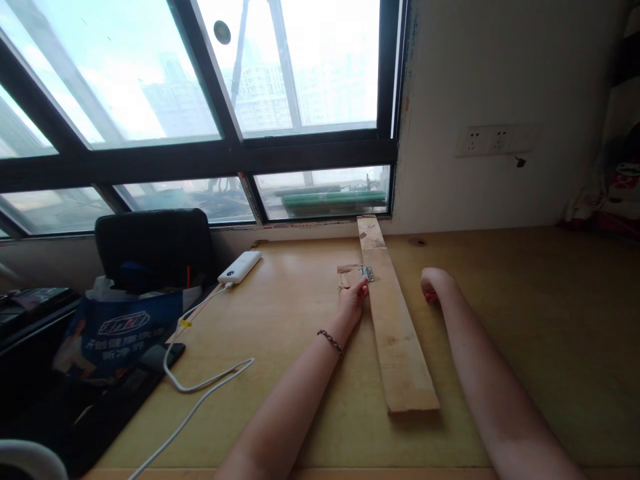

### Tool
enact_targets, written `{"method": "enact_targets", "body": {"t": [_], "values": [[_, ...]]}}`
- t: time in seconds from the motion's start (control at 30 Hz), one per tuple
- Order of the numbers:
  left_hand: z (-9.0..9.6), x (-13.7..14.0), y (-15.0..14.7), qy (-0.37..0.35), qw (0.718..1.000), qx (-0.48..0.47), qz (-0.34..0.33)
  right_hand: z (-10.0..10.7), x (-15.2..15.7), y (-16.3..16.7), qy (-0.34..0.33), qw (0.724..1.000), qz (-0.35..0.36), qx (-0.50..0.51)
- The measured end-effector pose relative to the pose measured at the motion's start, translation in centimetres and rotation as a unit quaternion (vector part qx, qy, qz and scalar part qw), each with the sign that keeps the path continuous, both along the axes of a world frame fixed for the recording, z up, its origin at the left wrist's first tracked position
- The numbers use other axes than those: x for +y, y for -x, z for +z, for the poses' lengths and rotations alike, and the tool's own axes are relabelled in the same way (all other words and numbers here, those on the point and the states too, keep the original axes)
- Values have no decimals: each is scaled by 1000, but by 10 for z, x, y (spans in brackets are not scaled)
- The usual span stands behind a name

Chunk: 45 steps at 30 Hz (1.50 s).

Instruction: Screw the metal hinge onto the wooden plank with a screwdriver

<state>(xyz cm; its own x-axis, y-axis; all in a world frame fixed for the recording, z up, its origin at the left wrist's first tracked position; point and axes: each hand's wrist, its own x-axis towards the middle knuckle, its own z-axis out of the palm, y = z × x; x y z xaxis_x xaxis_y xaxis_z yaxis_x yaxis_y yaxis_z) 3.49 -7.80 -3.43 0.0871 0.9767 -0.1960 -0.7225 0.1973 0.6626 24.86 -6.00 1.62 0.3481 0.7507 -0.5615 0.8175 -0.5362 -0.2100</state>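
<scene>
At center frame, the left hand [352,301] touches a metal hinge [369,273] at the edge of a wooden board [397,337], any pinch unclear; the right hand [437,283] curls its grip, contents hidden. Probably stiff and light, the board suits holding by its long edges.

Plank [400,340] on table [280,400], hinge [370,274] at its left edge, window [200,152] behind

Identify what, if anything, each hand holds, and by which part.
The left hand is at the near edge of the metal hinge; a grip cannot be confirmed. The curled right hand shows no held thing.
</scene>
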Motion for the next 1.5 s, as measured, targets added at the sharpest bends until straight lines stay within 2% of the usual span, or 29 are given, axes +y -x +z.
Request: {"method": "enact_targets", "body": {"t": [0.07,0.17,0.2,0.27,0.37,0.43,0.5,0.63,0.73,0.9,1.0,1.23,1.5], "values": [[0,0,0,0,1000,2,0,6,-1,2,-25,1000,6,-2],[1,-1,0,1,1000,8,5,22,-2,13,-154,985,47,59],[0,-1,-1,2,1000,10,8,28,-2,18,-212,968,68,114],[0,-1,-1,2,1000,11,14,36,-2,32,-308,916,97,238],[-1,0,-2,5,1000,12,22,36,-1,54,-403,842,98,345],[-2,1,-2,5,999,14,29,26,1,65,-436,814,95,372],[-3,2,-2,6,999,17,37,13,6,73,-446,799,91,393],[-3,3,-2,17,999,21,45,-9,15,78,-443,797,73,404],[-3,2,-2,18,999,26,43,-16,17,80,-454,806,106,363],[-3,2,-2,13,998,38,45,-11,9,85,-522,812,171,199],[-3,2,-2,14,998,36,48,-7,4,88,-534,813,193,130],[-5,2,-2,3,999,23,35,-5,0,95,-507,836,199,67],[-2,2,0,3,1000,8,11,-3,-3,101,-482,860,166,6]]}}
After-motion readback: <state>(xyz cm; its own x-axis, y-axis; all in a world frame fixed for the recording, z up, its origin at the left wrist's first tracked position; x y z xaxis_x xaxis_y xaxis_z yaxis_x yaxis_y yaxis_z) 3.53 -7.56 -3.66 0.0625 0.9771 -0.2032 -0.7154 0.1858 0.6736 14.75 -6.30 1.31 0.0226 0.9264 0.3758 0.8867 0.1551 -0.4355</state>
